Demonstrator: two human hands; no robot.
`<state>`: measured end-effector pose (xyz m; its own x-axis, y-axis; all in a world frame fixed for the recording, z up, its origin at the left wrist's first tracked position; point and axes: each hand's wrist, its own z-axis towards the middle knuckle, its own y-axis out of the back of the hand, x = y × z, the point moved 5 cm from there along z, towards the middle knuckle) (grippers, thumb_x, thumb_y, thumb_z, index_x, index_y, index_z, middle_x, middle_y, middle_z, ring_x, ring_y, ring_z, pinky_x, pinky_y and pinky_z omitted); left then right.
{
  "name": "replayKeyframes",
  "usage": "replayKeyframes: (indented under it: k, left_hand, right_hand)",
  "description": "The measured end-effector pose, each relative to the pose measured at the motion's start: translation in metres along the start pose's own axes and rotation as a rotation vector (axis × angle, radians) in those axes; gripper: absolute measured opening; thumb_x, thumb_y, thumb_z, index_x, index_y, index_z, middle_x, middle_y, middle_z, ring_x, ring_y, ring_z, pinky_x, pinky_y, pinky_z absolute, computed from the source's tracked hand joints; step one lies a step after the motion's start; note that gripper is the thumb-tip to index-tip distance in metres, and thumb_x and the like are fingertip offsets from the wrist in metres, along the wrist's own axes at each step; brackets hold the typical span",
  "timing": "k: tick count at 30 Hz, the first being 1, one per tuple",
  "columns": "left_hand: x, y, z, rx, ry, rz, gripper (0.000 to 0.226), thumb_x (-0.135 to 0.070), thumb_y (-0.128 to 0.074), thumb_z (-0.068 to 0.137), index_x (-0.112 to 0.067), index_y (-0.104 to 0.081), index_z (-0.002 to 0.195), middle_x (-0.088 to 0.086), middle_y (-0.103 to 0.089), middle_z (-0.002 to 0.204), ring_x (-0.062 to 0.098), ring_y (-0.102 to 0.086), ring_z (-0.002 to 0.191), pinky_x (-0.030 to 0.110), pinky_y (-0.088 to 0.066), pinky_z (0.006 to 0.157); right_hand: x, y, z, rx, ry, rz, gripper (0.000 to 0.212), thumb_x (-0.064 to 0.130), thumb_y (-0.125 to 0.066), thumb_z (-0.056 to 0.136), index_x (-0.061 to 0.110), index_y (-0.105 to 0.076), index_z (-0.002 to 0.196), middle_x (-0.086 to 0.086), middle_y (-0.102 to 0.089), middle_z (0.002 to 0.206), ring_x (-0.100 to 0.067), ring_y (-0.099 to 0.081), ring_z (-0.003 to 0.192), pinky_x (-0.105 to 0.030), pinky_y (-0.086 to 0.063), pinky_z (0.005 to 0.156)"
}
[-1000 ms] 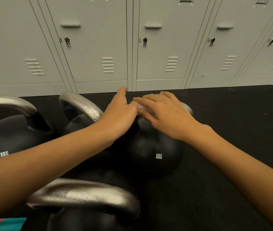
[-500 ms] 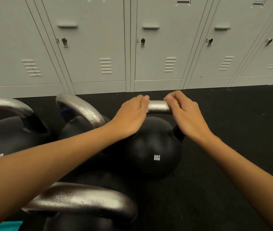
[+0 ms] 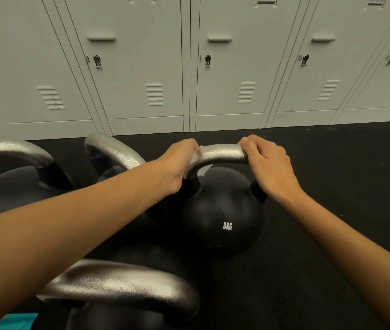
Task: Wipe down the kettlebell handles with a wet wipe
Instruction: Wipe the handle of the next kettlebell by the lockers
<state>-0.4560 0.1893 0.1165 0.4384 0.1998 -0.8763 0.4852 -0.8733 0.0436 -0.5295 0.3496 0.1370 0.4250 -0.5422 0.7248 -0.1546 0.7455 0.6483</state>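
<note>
A black kettlebell [image 3: 222,217] marked 8KG stands on the dark floor, its silver handle [image 3: 222,153] arching across the top. My left hand [image 3: 177,160] grips the handle's left bend with a white wet wipe [image 3: 197,156] wrapped under its fingers; only a small edge of the wipe shows. My right hand [image 3: 269,163] curls over the handle's right end. Both hands sit apart, with bare metal between them.
Three more kettlebells with silver handles stand to the left and near me: far left [image 3: 13,151], middle [image 3: 113,148], closest [image 3: 122,284]. Grey lockers [image 3: 136,67] line the wall behind. Black rubber floor [image 3: 332,186] stretches to the right. A teal and pink item [image 3: 10,321] shows at the bottom left.
My hands slid apart along the handle: the left one went down onto the left bend with the wipe, the right one moved to the right end and curled round it.
</note>
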Motion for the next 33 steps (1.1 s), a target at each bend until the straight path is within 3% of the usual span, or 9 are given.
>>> replayKeyframes:
  k: [4,9,15,17,20,24,27,29,33]
  left_hand:
    - [0.026,0.008,0.009,-0.07,0.146,-0.077,0.032,-0.02,-0.04,0.087,-0.004,-0.064,0.101,0.018,-0.066,0.108,0.031,-0.06,0.107,0.042,-0.044,0.102]
    - [0.015,0.004,0.007,-0.063,0.121,-0.173,0.028,-0.005,-0.03,0.093,-0.005,-0.051,0.074,0.01,-0.055,0.053,0.025,-0.056,0.058,0.033,-0.053,0.064]
    - [-0.008,0.0,0.009,0.001,0.009,-0.044,0.019,-0.011,-0.038,0.083,-0.014,-0.046,0.066,0.009,-0.053,0.078,0.021,-0.047,0.067,0.033,-0.039,0.077]
    - [0.002,0.004,0.013,-0.012,0.054,0.022,0.011,-0.016,-0.044,0.073,-0.011,-0.053,0.074,0.014,-0.057,0.084,0.027,-0.057,0.083,0.035,-0.041,0.089]
    - [0.017,0.009,0.015,-0.039,0.128,0.047,0.035,-0.018,-0.041,0.085,-0.001,-0.064,0.105,0.021,-0.066,0.107,0.033,-0.059,0.107,0.042,-0.046,0.097]
    - [0.013,0.009,0.017,-0.015,0.138,0.02,0.035,-0.014,-0.037,0.094,0.003,-0.058,0.117,0.02,-0.066,0.095,0.029,-0.064,0.087,0.038,-0.055,0.081]
    - [-0.006,-0.001,0.013,0.066,0.072,0.077,0.024,-0.014,-0.043,0.086,-0.002,-0.055,0.103,0.019,-0.059,0.098,0.03,-0.056,0.086,0.041,-0.047,0.094]
    - [-0.008,-0.004,0.012,0.075,0.05,0.118,0.013,-0.015,-0.043,0.086,-0.007,-0.052,0.087,0.014,-0.058,0.082,0.028,-0.053,0.082,0.04,-0.045,0.093]
    - [0.01,0.002,0.022,0.087,0.136,0.096,0.033,-0.019,-0.039,0.087,-0.001,-0.062,0.074,0.014,-0.066,0.06,0.028,-0.058,0.076,0.038,-0.048,0.091]
  right_hand:
    - [0.0,0.0,-0.002,0.003,0.011,0.011,0.036,0.033,-0.04,0.102,0.009,-0.059,0.084,-0.001,-0.053,0.069,-0.012,-0.043,0.065,-0.03,-0.036,0.063]
    - [-0.001,-0.002,-0.001,-0.017,0.038,0.007,0.038,0.033,-0.039,0.103,0.007,-0.059,0.084,-0.004,-0.053,0.07,-0.013,-0.043,0.065,-0.032,-0.036,0.063]
    - [-0.003,-0.003,-0.001,-0.052,0.063,-0.007,0.039,0.033,-0.039,0.103,0.006,-0.057,0.081,-0.009,-0.053,0.07,-0.014,-0.042,0.064,-0.034,-0.035,0.063]
    - [-0.003,-0.003,-0.001,-0.041,0.066,0.001,0.041,0.034,-0.039,0.103,0.003,-0.055,0.081,-0.01,-0.051,0.069,-0.013,-0.04,0.064,-0.034,-0.034,0.063]
    - [-0.003,-0.002,-0.002,-0.023,0.072,0.01,0.041,0.035,-0.039,0.104,0.006,-0.054,0.079,-0.001,-0.047,0.065,-0.012,-0.039,0.062,-0.033,-0.034,0.062]
    - [-0.004,-0.002,-0.002,-0.017,0.078,0.015,0.042,0.036,-0.039,0.104,0.005,-0.056,0.081,-0.002,-0.048,0.066,-0.012,-0.04,0.063,-0.033,-0.034,0.062]
    - [-0.005,-0.003,-0.002,-0.03,0.083,0.007,0.042,0.035,-0.039,0.104,0.005,-0.055,0.081,-0.004,-0.049,0.067,-0.013,-0.04,0.063,-0.035,-0.034,0.063]
    - [-0.005,-0.003,-0.002,-0.025,0.09,0.008,0.042,0.035,-0.038,0.104,0.005,-0.056,0.081,-0.005,-0.051,0.068,-0.013,-0.04,0.063,-0.035,-0.034,0.063]
    - [-0.006,-0.002,-0.001,0.006,0.092,0.027,0.042,0.036,-0.038,0.105,0.007,-0.056,0.08,-0.003,-0.051,0.068,-0.012,-0.041,0.063,-0.033,-0.034,0.063]
